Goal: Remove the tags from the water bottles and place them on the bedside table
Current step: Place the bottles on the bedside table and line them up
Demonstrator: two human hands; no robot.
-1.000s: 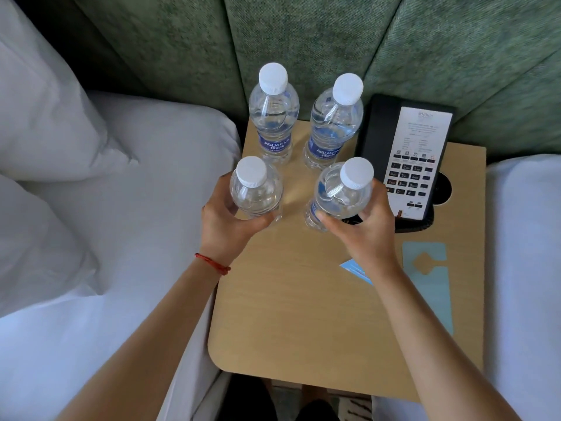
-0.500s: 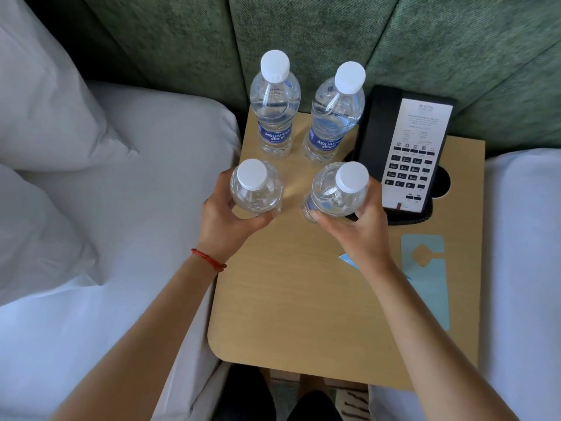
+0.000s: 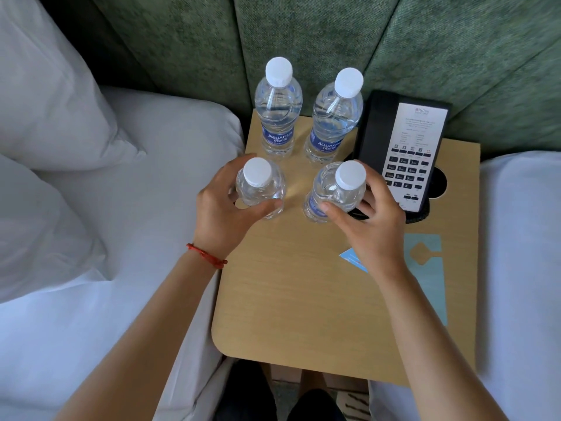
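Four clear water bottles with white caps stand on the wooden bedside table [image 3: 303, 302]. The back left bottle [image 3: 277, 113] and back right bottle [image 3: 334, 120] stand free near the headboard, blue labels showing. My left hand [image 3: 223, 217] wraps the front left bottle [image 3: 261, 188]. My right hand [image 3: 372, 232] holds the front right bottle [image 3: 338, 189], thumb in front and fingers behind; this bottle leans slightly. A light blue tag [image 3: 429, 287] with a cutout lies flat on the table at the right. A second blue tag [image 3: 352, 258] shows partly from under my right wrist.
A black desk phone [image 3: 403, 153] with a white keypad face sits at the table's back right, close to my right fingers. White beds flank the table, with pillows [image 3: 54, 117] on the left. A green padded headboard [image 3: 303, 31] rises behind.
The front right bottle stands a little more upright and my right fingers have spread somewhat. Both hands stay on their bottles; the view has shifted slightly.
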